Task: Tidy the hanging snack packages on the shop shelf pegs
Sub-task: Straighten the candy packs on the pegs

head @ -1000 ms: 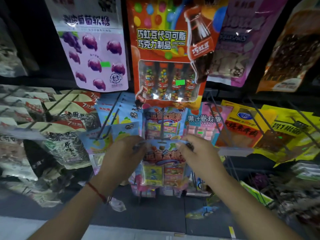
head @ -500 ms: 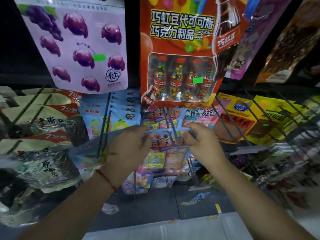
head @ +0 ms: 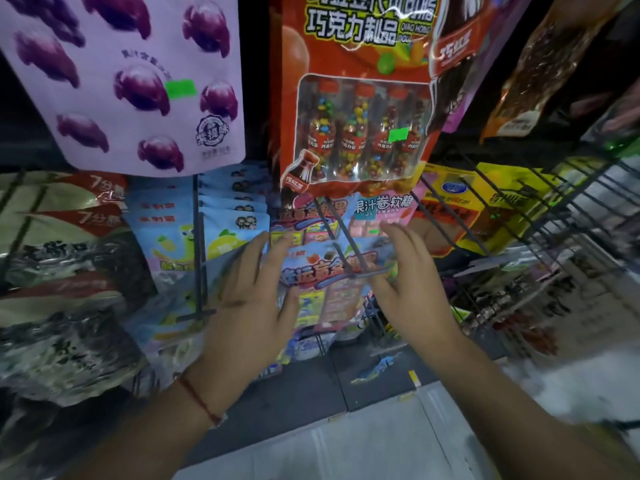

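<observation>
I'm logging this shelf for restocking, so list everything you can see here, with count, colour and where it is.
Grape candy bag: one, lilac, upper left.
Chocolate bean pack: one, red-orange, upper centre.
Brown snack bag: one, upper right.
Seed bags: several, green and red, left pegs.
Blue candy bags: a row, left of centre.
Candy box pack: front one, blue and pink, centre peg.
Pink roll candy pack: one, behind it.
Yellow packs: several, right pegs.
Left hand: open, beside the front pack.
Right hand: open, on its other side.

Left hand (head: 252, 299) and right hand (head: 412, 289), fingers straight, flank a blue candy packet (head: 329, 268) hanging on a peg (head: 349, 244); contact unclear.
</observation>
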A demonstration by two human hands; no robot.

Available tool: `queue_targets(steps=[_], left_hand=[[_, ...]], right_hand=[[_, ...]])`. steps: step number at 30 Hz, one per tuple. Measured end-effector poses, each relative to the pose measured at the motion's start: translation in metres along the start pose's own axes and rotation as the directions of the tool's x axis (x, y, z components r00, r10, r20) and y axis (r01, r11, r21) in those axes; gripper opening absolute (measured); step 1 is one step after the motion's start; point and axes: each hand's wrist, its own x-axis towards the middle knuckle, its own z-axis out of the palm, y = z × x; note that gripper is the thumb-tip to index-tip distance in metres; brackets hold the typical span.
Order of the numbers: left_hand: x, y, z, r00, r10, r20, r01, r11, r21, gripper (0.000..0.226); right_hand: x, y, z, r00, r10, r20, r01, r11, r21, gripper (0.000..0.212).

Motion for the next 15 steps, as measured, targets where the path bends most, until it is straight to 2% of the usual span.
queue_targets(steps=[3,10,15], left_hand=[[-0.021,0.000,-0.005,1.000,-0.011,0.021,0.009,0.998,0.055,0.075],[-0.074,-0.015,-0.010,0.995,0.026,0.092,-0.040,0.986,0.160,0.064],[-0.123,-0.025,-0.015,0.967,-0.105,0.230,0.038,0.959,0.281,0.065]], right_hand=[[-0.022,0.001,0.001,1.000,-0.011,-0.019,0.010,0.999,-0.037,0.066],[-0.082,0.005,0.027,0.998,-0.038,0.055,0.042,0.996,-0.080,0.066],[-0.129,0.006,0.049,0.981,-0.040,0.191,0.054,0.996,-0.066,0.069]])
